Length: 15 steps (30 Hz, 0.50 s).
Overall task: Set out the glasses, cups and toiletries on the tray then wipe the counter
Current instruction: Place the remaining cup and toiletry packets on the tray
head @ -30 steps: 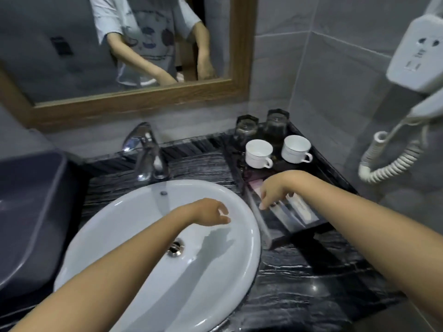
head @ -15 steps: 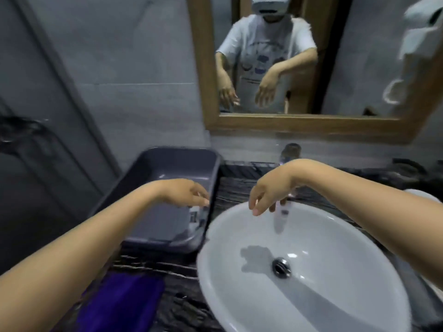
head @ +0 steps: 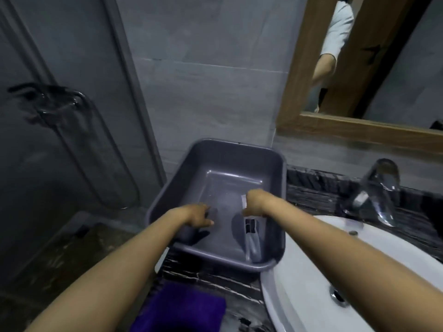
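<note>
A grey plastic bin [head: 275, 168] stands on the dark marble counter [head: 309, 195], left of the sink. Inside it lies a toiletry packet [head: 251, 227] with a white and black label, and a clear sachet [head: 253, 248] lies just in front of that. My right hand [head: 256, 203] hangs over the packet with its fingers pointing down and hidden; a white strip shows at its left edge. My left hand [head: 196, 216] hovers over the bin's left side, fingers apart and empty. The tray with cups is out of view.
A purple cloth [head: 184, 307] lies on the counter in front of the bin. The white sink [head: 335, 271] and chrome faucet [head: 376, 188] are to the right. A wood-framed mirror [head: 359, 125] hangs above. A glass shower door with a handle [head: 72, 130] is at the left.
My view has swung left from the tray and sink to the bin. Both hands moved left and down, from above the sink and bin edge into the bin.
</note>
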Tool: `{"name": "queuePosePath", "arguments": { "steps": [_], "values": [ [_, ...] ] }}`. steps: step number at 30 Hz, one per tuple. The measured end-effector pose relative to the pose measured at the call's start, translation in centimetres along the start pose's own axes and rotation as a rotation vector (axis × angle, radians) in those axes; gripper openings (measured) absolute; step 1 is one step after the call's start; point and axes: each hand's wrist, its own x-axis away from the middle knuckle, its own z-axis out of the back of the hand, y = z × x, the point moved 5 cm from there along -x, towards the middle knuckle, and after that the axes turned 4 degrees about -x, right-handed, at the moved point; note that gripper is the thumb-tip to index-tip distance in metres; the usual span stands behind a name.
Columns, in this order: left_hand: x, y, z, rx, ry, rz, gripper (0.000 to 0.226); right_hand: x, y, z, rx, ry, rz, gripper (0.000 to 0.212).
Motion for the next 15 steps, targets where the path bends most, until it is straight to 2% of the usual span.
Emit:
{"name": "queuePosePath", "arguments": {
  "steps": [5, 6, 8, 10, 15],
  "values": [
    [-3.1, -1.3, -2.5, -0.098, -0.071, 0.032, 0.087, -4.3, 1.3, -5.9, -0.146, -0.03, -0.228, 0.018],
    [-3.5, -1.4, -3.0, -0.109, -0.088, 0.033, 0.088, -4.9, 1.4, -6.7, -0.181, -0.032, -0.266, 0.022],
    [-4.0, -1.7, -3.9, -0.113, -0.136, 0.025, 0.09, -5.6, 1.4, -7.9, -0.235, -0.025, -0.353, 0.055],
    [-4.1, -1.7, -4.5, -0.122, -0.176, 0.014, 0.092, -6.0, 1.3, -8.6, -0.266, 0.009, -0.385, 0.073],
    [-3.9, -1.6, -4.5, -0.154, -0.213, -0.008, 0.097, -6.9, 1.6, -8.5, -0.365, 0.087, -0.331, 0.067]
  ]
}}
